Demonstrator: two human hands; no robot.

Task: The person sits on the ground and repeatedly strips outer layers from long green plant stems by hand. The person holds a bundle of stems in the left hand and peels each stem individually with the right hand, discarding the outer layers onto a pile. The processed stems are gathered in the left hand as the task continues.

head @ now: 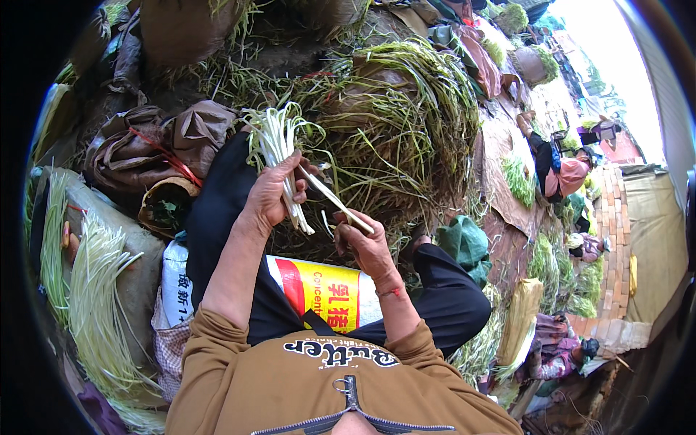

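Note:
My left hand (pixel 276 191) is closed around a bunch of pale leafy-vegetable stalks (pixel 274 130), perhaps blanched garlic chives, with curled tips away from me. One or two separate pale stalks (pixel 331 194) slant from beside that hand to my right hand (pixel 363 239), whose thumb and fingers pinch their thick near end. Just beyond both hands rises a large heap of yellow-green stalks (pixel 402 119) with matted, brownish bases. A printed woven sack (pixel 337 293) covers part of my lap, below the hands.
On my left, sorted pale stalks (pixel 100 293) lie on a grey sack (pixel 136 266). Nearer are a basket-like container (pixel 168 204) with green leaves inside and brown sheeting (pixel 157 136) with red string. A green bag (pixel 463 247) lies by my right knee. Several people sit farther right among stalk piles (pixel 519 176).

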